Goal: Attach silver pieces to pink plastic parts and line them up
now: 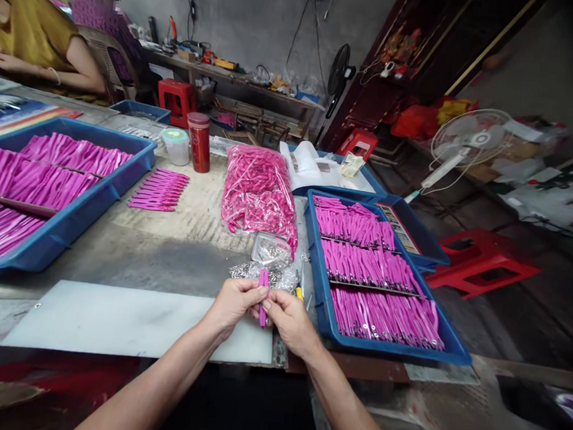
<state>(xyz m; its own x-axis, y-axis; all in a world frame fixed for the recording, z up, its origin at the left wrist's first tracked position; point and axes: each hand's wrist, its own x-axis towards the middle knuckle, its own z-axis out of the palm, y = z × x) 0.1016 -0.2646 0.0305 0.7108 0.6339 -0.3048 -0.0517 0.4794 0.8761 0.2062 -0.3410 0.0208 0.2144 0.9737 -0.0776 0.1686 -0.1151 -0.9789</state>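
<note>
My left hand [234, 305] and my right hand [291, 317] meet at the table's near edge, fingers closed from both sides on a slim pink plastic handle [264, 280]. The handle is upright in view, its upper end showing above my fingertips. Just behind my hands lies a clear plastic bag of small shiny metal parts [275, 257]. Farther back is a clear bag stuffed with red-pink plastic pieces [258, 189]. A row of matching pink handles [159, 189] lies on the table to the left. Beneath my left hand is a white board [131, 322].
Blue trays full of pink handles stand at left [118, 190] and right [319, 271]. A red bottle [200, 144] and lidded tub [176, 146] stand at the back. Two people sit at the far left. A white fan [468, 140] and red stool [483, 262] are right.
</note>
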